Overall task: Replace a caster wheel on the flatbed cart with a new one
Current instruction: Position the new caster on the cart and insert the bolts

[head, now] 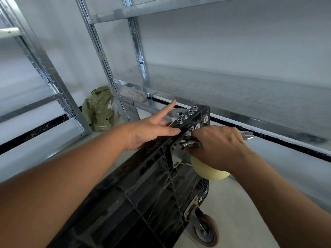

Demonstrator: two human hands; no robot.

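The flatbed cart (143,190) stood on edge at centre frame, underside exposed. The left hand (150,130) lay spread flat against its top edge. The right hand (218,147) gripped a wrench (248,136) at the mounting plate (176,151) of the cream caster wheel (209,171), right of centre.

Flatbed cart (143,190) tipped on edge, ribbed underside facing camera, left hand (150,129) flat with fingers extended on its top edge, right hand (217,147) gripping wrench (248,136) at cream caster wheel (209,170) mounting plate, worn caster (205,228) lower down, steel shelving (114,81) behind
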